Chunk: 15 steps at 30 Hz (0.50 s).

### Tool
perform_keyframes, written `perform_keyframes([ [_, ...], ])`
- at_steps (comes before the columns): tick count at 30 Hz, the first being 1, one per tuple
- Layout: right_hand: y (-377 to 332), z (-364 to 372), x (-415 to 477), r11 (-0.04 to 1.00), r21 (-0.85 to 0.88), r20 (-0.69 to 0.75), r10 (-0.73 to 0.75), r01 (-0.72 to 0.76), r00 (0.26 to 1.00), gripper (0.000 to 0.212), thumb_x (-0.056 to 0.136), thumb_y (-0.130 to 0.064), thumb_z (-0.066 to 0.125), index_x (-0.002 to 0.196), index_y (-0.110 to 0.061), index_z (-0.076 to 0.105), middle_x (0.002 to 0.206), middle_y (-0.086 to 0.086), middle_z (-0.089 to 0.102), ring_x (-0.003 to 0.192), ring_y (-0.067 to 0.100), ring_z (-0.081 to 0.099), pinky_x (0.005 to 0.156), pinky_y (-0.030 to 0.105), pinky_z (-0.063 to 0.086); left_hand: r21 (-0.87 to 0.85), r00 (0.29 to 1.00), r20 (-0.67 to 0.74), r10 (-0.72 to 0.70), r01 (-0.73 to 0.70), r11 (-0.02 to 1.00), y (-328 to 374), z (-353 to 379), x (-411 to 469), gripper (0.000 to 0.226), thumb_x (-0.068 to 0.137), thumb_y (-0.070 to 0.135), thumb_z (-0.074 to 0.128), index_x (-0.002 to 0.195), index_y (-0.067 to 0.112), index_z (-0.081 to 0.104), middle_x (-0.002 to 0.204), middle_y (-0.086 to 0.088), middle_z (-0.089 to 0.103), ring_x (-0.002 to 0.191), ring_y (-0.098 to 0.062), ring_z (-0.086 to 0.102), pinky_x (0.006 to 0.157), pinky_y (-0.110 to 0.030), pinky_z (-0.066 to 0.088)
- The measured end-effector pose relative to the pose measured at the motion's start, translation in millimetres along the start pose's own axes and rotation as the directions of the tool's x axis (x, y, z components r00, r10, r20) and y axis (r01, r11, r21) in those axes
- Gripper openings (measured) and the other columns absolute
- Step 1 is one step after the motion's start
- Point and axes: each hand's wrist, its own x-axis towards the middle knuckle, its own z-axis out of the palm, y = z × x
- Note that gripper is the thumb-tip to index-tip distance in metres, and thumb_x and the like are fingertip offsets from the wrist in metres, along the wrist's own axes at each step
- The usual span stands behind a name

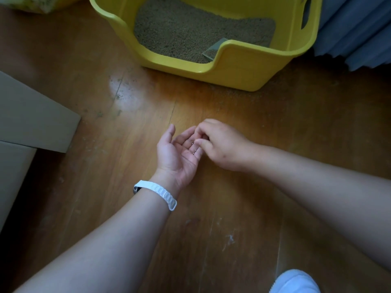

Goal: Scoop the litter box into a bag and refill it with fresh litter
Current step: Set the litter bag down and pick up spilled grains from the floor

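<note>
White wristband point(155, 194) worn on left forearm, left hand point(177, 153) cupped palm-up, litter grains point(192, 148) in it pinched by right hand point(222, 144), yellow litter box point(243, 66) set beyond.

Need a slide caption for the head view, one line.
Right hand touches litter grains in the upturned left hand, near the yellow litter box.

Ahead of the left hand point(179, 154) the litter box point(243, 67) is smooth yellow plastic with a soft sheen; the litter point(190, 32) in it is tan, granular and matt; the grains point(193, 147) in the palm look the same; the floor point(232, 208) beneath is glossy, scuffed wood; the wristband point(156, 192) behind the hand is white ribbed plastic; the cardboard point(31, 115) to its left is matt; the cloth point(355, 28) far to its right is pleated blue fabric.
</note>
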Motion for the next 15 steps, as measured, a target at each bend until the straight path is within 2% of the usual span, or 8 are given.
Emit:
perform_keyframes([
  [1,-8.0,0.3,-1.2,1.0,0.008,-0.008,-0.014,0.014,1.0,0.01,0.093,-0.018,0.056,0.085,-0.023,0.053,0.096,-0.004,0.054,0.091,0.014,0.052,0.078,0.03,0.042,-0.015,1.0,0.014,-0.005,0.006,1.0,0.0,2.0,-1.6,0.055,0.098,0.04,0.048,0.117,-0.011,0.058,0.1,-0.022,0.068,0.093,-0.03,0.069,0.087,-0.034,0.055],
  [4,-21.0,0.1,-2.6,0.999,-0.01,-0.029,-0.035,0.035,0.999,0.006,0.093,-0.018,0.056,0.087,-0.018,0.058,0.101,0.0,0.059,0.094,0.016,0.054,0.082,0.032,0.043,-0.049,0.998,0.063,-0.022,0.025,0.999,3.0,5.9,-2.8,0.061,0.098,0.04,0.047,0.127,-0.013,0.052,0.132,-0.031,0.054,0.124,-0.036,0.056,0.111,-0.041,0.039],
  [6,-23.3,-1.0,-4.4,0.999,-0.014,-0.058,-0.042,0.041,0.997,0.007,0.093,-0.017,0.056,0.091,-0.014,0.062,0.097,-0.006,0.057,0.091,0.012,0.052,0.079,0.026,0.039,-0.056,0.998,0.069,-0.014,0.018,0.998,5.6,8.4,-3.8,0.062,0.098,0.04,0.047,0.13,-0.013,0.051,0.137,-0.03,0.05,0.128,-0.038,0.052,0.112,-0.043,0.038],
  [9,-26.0,-2.0,-7.8,0.999,-0.01,-0.1,-0.039,0.038,0.994,0.01,0.092,-0.014,0.057,0.096,-0.011,0.065,0.085,-0.019,0.042,0.084,0.0,0.041,0.068,0.01,0.029,-0.033,0.997,0.075,-0.008,0.01,0.999,7.9,12.5,-7.5,0.057,0.098,0.041,0.046,0.123,-0.009,0.057,0.123,-0.03,0.06,0.114,-0.039,0.062,0.104,-0.044,0.046],
  [11,-27.1,-1.6,-8.8,0.999,-0.007,-0.115,-0.035,0.035,0.993,0.012,0.091,-0.014,0.057,0.098,-0.012,0.065,0.086,-0.02,0.041,0.081,-0.003,0.039,0.069,0.005,0.032,-0.025,0.997,0.072,-0.001,0.003,1.0,9.0,13.9,-10.5,0.053,0.098,0.041,0.046,0.116,-0.008,0.06,0.104,-0.027,0.067,0.095,-0.036,0.069,0.094,-0.043,0.053],
  [13,-26.1,-0.3,-8.2,1.0,0.016,-0.137,-0.01,0.012,0.99,0.012,0.089,-0.015,0.058,0.098,-0.014,0.066,0.087,-0.014,0.049,0.08,0.002,0.045,0.07,0.013,0.037,-0.031,0.998,0.065,-0.001,0.003,1.0,11.7,13.6,-12.1,0.051,0.098,0.04,0.047,0.111,-0.007,0.061,0.098,-0.025,0.067,0.091,-0.034,0.068,0.09,-0.042,0.054],
  [15,-21.4,0.2,-6.5,0.995,0.088,-0.195,0.063,-0.047,0.979,0.011,0.087,-0.015,0.059,0.095,-0.016,0.067,0.088,-0.008,0.056,0.079,0.007,0.051,0.07,0.023,0.042,-0.023,0.998,0.055,0.005,-0.004,1.0,15.4,11.2,-12.7,0.051,0.098,0.04,0.047,0.11,-0.008,0.061,0.103,-0.024,0.068,0.099,-0.035,0.067,0.096,-0.041,0.052],
])
